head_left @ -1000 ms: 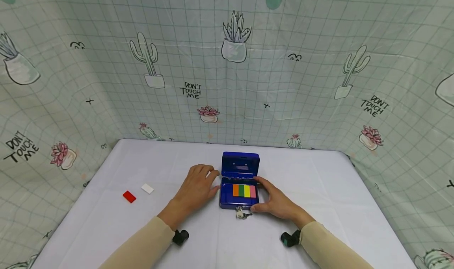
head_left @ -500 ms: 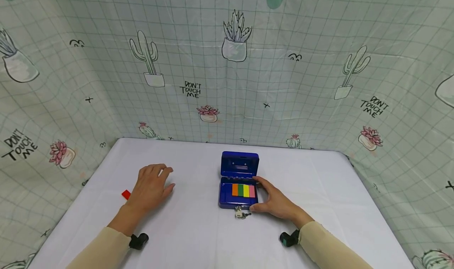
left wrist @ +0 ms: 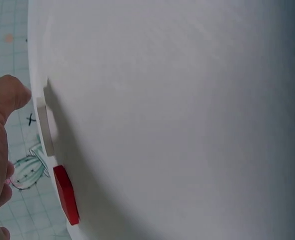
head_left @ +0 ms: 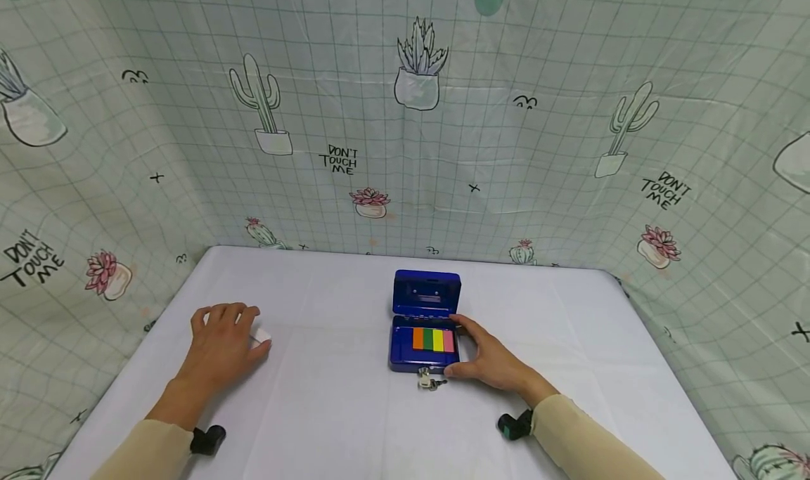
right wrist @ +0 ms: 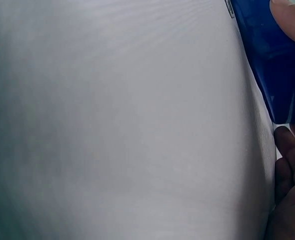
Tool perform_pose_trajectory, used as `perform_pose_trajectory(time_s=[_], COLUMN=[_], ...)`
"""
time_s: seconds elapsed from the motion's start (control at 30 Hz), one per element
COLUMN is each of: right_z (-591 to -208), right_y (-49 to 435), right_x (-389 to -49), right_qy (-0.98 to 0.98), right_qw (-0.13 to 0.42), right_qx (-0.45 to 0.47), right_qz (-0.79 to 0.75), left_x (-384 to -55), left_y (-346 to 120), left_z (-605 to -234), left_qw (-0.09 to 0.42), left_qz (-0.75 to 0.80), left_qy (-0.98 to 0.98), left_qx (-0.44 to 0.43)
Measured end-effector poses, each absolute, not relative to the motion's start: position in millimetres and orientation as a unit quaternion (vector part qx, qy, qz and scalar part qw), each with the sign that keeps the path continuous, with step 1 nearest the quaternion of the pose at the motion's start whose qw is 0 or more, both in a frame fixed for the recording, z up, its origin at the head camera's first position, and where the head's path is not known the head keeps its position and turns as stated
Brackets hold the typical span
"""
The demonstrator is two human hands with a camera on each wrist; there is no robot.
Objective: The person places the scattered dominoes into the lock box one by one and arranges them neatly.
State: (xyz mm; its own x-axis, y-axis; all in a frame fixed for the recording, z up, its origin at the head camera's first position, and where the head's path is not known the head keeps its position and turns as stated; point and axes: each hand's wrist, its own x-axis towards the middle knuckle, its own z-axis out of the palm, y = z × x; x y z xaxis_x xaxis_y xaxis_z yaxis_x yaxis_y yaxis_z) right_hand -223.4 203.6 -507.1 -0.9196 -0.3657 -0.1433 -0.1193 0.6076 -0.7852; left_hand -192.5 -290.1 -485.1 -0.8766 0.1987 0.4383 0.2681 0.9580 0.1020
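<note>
My left hand [head_left: 221, 343] is over the left of the table with its fingers loosely bent. A white rectangular block [head_left: 261, 335] shows between its thumb and forefinger. The left wrist view has the white block and a red block [left wrist: 66, 195] lying on the cloth, apart from the thumb; the hand hides the red one in the head view. My right hand [head_left: 490, 360] grips the right side of a blue cash box [head_left: 400, 350], thumb at the front corner and fingers toward the hinge. Its lid [head_left: 427, 283] stands raised. Orange, green, yellow and pink blocks [head_left: 433, 340] lie in a row inside.
Keys [head_left: 427, 380] hang at the front lock of the box. A white cloth [head_left: 329, 410] covers the table, and a printed curtain [head_left: 468, 143] rises behind its back edge and sides.
My left hand has travelled left from beside the cash box to the white and red blocks. The right hand has stayed on the box.
</note>
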Motion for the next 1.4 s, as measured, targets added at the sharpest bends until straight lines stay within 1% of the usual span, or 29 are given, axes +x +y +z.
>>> perform_pose_trajectory(time_s=[0.13, 0.27, 0.83, 1.07, 1.27, 1.4], right_z=[-507.7, -508.3, -507.0, -507.8, -507.7, -507.3], right_y=[203.6, 204.1, 204.2, 204.4, 204.0, 203.5], right_x=[-223.7, -224.0, -222.9, -223.0, -223.3, -222.9], right_qy=[0.886, 0.887, 0.889, 0.887, 0.886, 0.884], right_qw=[0.146, 0.145, 0.147, 0.146, 0.146, 0.145], right_qx=[-0.134, -0.134, -0.127, -0.131, -0.131, -0.136], right_qz=[-0.419, -0.418, -0.415, -0.418, -0.421, -0.423], left_x=[-192.0, -192.2, -191.8, -193.0, -195.0, -195.0], left_y=[-295.2, -296.7, -295.8, -291.3, -286.6, -285.2], left_z=[-486.7, -486.8, -487.1, -486.2, -485.8, -486.0], left_qw=[0.195, 0.184, 0.170, 0.150, 0.150, 0.137], left_qz=[-0.073, -0.067, -0.051, -0.046, -0.058, -0.050], left_qy=[-0.972, -0.976, -0.979, -0.983, -0.981, -0.985], left_qx=[-0.105, -0.097, -0.101, -0.097, -0.107, -0.092])
